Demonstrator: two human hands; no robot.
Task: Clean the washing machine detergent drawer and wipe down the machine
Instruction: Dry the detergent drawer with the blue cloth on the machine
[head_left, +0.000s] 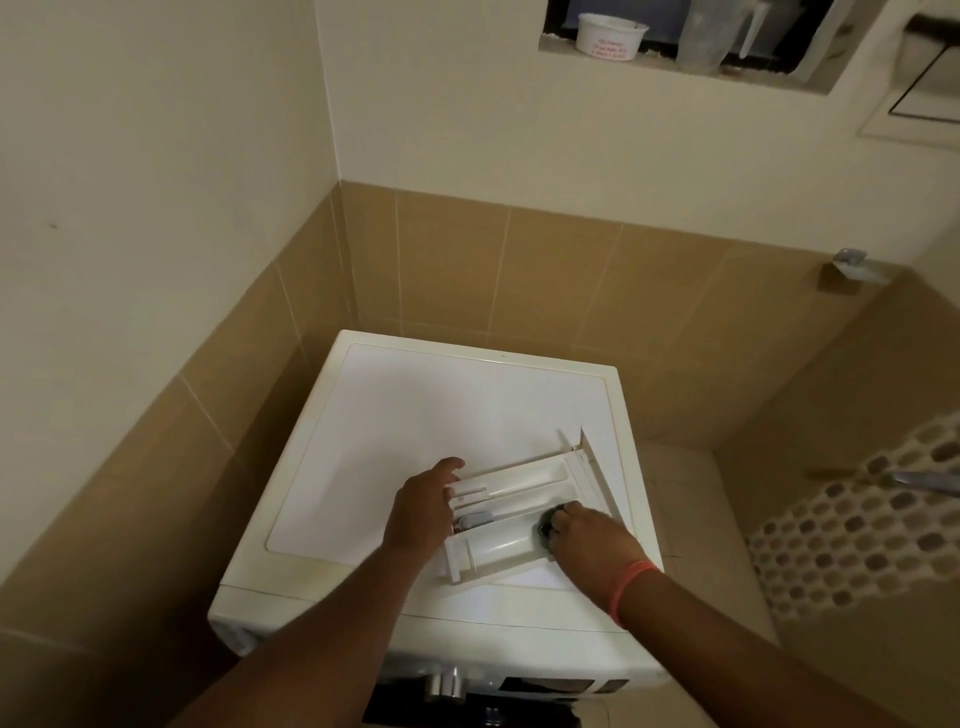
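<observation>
Fingers of the right hand (587, 535) curl round a small dark thing (546, 524), too blurry to name, inside the detergent drawer (519, 483). The left hand (423, 506) grips the drawer's end. The drawer lies on the washing machine (415, 415), with bare white top beyond the fingers.

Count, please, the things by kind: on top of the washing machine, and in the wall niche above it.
Detergent drawer, on the machine top: 1
Dark scrubbing pad, under the right hand: 1
White tub, in the niche: 1
Clear plastic jug, in the niche: 1
Total: 4
</observation>
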